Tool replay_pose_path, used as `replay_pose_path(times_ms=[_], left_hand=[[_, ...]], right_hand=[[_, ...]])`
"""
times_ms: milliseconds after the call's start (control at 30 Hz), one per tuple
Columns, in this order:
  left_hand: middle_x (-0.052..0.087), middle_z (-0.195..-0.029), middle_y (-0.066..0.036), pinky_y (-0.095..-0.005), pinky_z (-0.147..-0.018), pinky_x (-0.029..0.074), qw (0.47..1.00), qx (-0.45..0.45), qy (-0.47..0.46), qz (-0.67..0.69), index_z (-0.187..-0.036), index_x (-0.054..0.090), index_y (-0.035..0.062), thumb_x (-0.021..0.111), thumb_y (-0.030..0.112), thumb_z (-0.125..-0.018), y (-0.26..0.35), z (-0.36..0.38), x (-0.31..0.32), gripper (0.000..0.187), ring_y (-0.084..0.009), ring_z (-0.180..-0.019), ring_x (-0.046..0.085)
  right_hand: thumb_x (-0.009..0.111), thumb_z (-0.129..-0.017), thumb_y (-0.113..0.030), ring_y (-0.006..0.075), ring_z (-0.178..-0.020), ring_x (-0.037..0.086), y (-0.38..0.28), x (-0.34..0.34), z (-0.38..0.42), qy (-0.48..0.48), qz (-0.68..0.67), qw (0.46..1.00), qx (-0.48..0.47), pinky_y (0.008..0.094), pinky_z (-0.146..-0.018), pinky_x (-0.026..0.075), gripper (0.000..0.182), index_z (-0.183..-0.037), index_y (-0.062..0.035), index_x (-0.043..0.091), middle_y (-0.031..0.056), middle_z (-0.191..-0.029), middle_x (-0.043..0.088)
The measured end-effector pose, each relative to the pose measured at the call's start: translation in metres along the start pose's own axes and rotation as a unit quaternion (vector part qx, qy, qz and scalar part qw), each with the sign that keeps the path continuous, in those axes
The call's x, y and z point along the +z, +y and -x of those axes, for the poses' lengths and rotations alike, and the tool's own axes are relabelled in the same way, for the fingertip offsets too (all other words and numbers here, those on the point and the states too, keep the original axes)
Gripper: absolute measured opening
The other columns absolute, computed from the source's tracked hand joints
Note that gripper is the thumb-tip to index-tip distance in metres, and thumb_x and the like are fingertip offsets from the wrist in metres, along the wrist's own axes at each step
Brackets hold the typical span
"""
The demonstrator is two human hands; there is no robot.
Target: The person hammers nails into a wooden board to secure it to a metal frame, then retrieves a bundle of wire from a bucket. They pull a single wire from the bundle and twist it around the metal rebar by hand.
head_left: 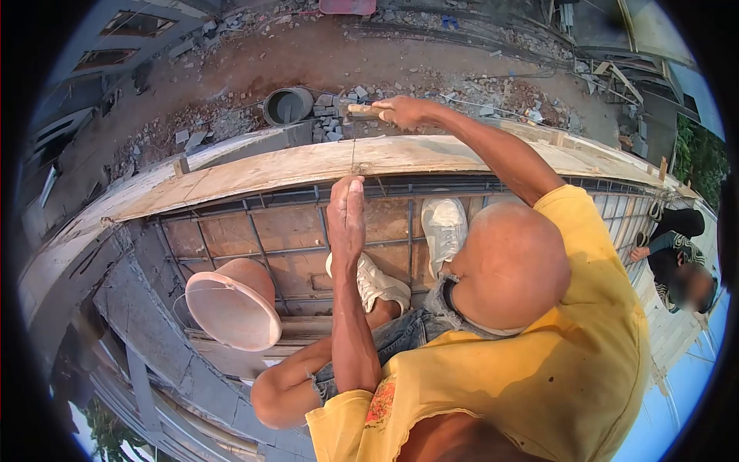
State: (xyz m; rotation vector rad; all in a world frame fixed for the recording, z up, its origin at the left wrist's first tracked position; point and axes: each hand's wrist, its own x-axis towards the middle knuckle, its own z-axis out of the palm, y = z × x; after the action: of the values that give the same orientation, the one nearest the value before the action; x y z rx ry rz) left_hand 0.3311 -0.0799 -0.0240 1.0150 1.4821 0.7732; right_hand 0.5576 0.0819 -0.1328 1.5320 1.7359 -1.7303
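Observation:
My right hand (406,112) is closed around the wooden handle of a hammer (366,110), held out past a long wooden board (269,171). The hammer's head is small and hard to make out against the rubble. At the board's inner edge my left hand (346,215) has its fingers pressed together, pointing up. Whatever those fingertips pinch, if anything, is hidden. Just above them, a thin dark line, perhaps wire (353,154), crosses the board. Steel bars (323,225) form a grid beside my left hand, below the board.
A pale bucket (235,304) lies tilted left of my shoes (444,227). Beyond the board, the ground drops to rubble (493,108) and a round tub (288,106). Another person (677,254) crouches at far right. Grey concrete (165,323) stands at left.

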Motion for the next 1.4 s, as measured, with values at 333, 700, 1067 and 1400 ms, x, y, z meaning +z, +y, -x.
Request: replay_pose_path(times_ms=[333, 700, 1067, 1400], left_hand=[[0.044, -0.072, 0.004, -0.0257, -0.066, 0.036, 1.0, -0.009, 0.007, 0.019, -0.11, 0.065, -0.0005, 0.049, 0.03, -0.104, 0.002, 0.0, 0.001, 0.035, -0.008, -0.068, 0.038], [0.045, -0.073, 0.003, -0.0253, -0.064, 0.034, 0.998, -0.046, 0.011, 0.046, -0.11, 0.066, -0.001, 0.048, 0.031, -0.105, 0.022, 0.003, 0.002, 0.037, -0.0084, -0.07, 0.039], [0.046, -0.073, 0.002, -0.0261, -0.066, 0.036, 0.998, -0.038, 0.009, 0.049, -0.11, 0.067, 0.0009, 0.048, 0.034, -0.104, 0.018, 0.002, 0.001, 0.038, -0.0084, -0.07, 0.039], [0.044, -0.072, 0.003, -0.0272, -0.075, 0.043, 0.997, -0.052, 0.021, 0.056, -0.11, 0.067, -0.0011, 0.049, 0.032, -0.104, 0.019, 0.004, 0.005, 0.038, -0.0081, -0.068, 0.039]], right_hand=[[0.045, -0.099, -0.027, 0.0387, -0.104, 0.065, -0.014, 0.02, 0.009, 0.1, 0.145, 0.982, -0.066, 0.0516, -0.09, 0.047, 0.053, -0.152, -0.0174, 0.039, 0.0254, -0.11, 0.067], [0.046, -0.099, -0.032, 0.0363, -0.099, 0.064, -0.042, -0.002, 0.013, 0.193, -0.023, 0.98, -0.03, 0.0483, -0.088, 0.048, 0.056, -0.152, -0.0142, 0.038, 0.0241, -0.116, 0.064], [0.04, -0.101, -0.031, 0.0311, -0.074, 0.066, -0.032, -0.008, 0.004, 0.333, -0.082, 0.939, -0.016, 0.0431, -0.067, 0.049, 0.054, -0.151, -0.0129, 0.039, 0.0166, -0.086, 0.07], [0.042, -0.104, -0.03, 0.0287, -0.078, 0.063, -0.006, -0.031, 0.015, 0.202, -0.166, 0.962, 0.073, 0.0465, -0.072, 0.049, 0.051, -0.152, -0.0137, 0.038, 0.0158, -0.099, 0.068]])
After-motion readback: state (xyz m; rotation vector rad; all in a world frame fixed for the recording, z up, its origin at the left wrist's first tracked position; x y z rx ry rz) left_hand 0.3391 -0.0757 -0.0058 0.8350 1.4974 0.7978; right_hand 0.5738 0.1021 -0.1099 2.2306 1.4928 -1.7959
